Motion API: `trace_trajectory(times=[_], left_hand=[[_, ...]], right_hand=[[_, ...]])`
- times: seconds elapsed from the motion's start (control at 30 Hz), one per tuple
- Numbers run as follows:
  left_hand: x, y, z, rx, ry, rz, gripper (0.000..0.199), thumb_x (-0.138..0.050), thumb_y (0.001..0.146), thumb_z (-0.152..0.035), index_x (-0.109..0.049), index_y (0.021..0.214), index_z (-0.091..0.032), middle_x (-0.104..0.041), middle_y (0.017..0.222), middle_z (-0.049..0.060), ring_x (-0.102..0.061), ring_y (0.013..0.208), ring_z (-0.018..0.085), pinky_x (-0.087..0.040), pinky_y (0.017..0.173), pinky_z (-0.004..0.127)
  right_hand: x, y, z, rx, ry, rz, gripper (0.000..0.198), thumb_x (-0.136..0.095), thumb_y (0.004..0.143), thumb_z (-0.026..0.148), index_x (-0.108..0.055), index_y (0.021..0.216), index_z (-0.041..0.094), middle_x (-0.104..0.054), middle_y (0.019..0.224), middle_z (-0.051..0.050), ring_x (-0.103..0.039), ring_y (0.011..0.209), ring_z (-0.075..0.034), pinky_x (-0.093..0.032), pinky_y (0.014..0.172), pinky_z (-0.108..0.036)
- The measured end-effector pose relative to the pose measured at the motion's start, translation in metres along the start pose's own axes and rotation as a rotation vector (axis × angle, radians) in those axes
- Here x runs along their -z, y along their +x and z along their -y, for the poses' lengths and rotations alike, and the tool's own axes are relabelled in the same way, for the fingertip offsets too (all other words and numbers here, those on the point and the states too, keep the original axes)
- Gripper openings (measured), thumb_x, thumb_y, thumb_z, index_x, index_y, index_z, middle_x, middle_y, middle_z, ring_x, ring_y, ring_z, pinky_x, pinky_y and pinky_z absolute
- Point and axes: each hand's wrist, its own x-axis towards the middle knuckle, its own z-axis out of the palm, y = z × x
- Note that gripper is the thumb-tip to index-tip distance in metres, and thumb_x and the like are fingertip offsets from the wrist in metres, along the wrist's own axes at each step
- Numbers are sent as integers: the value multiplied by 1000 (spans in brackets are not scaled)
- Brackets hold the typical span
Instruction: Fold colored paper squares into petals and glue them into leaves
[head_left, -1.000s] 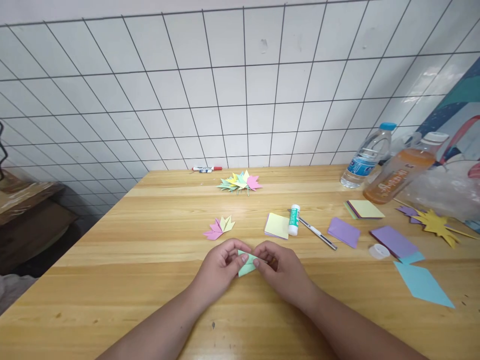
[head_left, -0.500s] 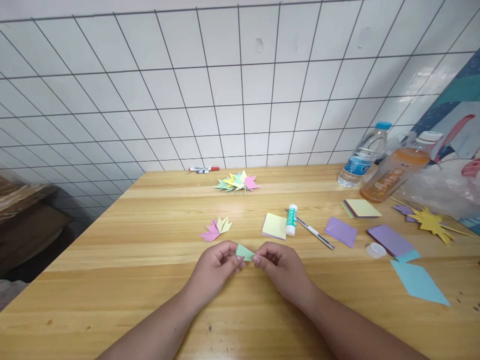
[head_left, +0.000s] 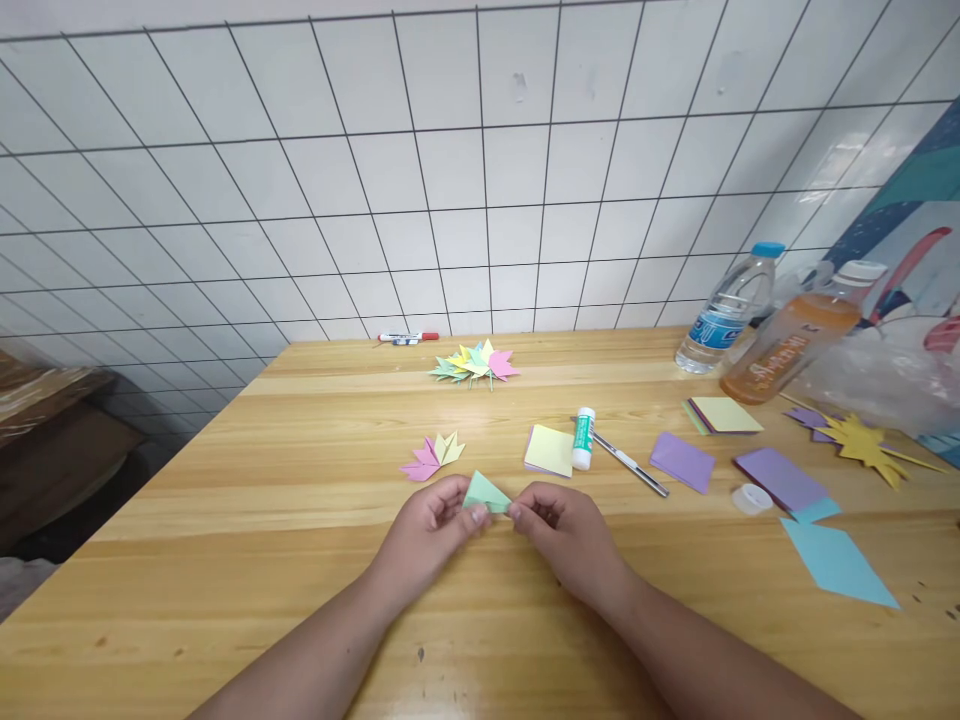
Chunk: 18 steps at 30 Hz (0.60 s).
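Observation:
Between my two hands is a small folded piece of green paper [head_left: 485, 493], triangular in outline. My left hand [head_left: 433, 525] pinches its left side, thumb in front and fingers behind. The right corner is in the fingertips of my right hand [head_left: 564, 525]. Just beyond my left hand lies a folded paper piece in pink and pale yellow [head_left: 435, 456]. Past my right hand are a stack of yellow and purple paper squares [head_left: 548, 450] and a capped glue stick [head_left: 583, 440] lying against it.
A pen [head_left: 630, 468] lies right of the glue stick. Farther right are purple sheets [head_left: 682, 462], a white cap [head_left: 751, 499], blue paper [head_left: 838, 562], a water bottle [head_left: 724, 315] and an orange drink bottle [head_left: 795, 340]. Folded paper shapes [head_left: 474, 364] and markers [head_left: 409, 338] sit near the tiled wall.
The green paper has tilted up and shows a larger triangular face. Both hands keep hold of it and have barely shifted.

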Motion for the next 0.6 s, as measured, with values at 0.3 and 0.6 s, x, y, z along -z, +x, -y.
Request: trace_trajectory(times=[0.3,0.6], left_hand=[[0,0,9,-1,196,103,26,-53,83,-37,-63,75,-15,-61,64,1,-53,60,12,-40,58,21],[-4,-3,7,-45,225,178,24,-50,85,-32,-64,77,-14,-64,69,2,-54,66,13,-40,63,22]], right_hand=[[-1,-2,-1,87,82,2,26,-55,78,26,-57,104,21,-61,83,-2,-55,73,-14,-42,56,-21],[-3,-2,-3,163,-12,3,10,-54,76,16,-62,80,19,-59,74,0,-54,66,-11,-39,53,-19]])
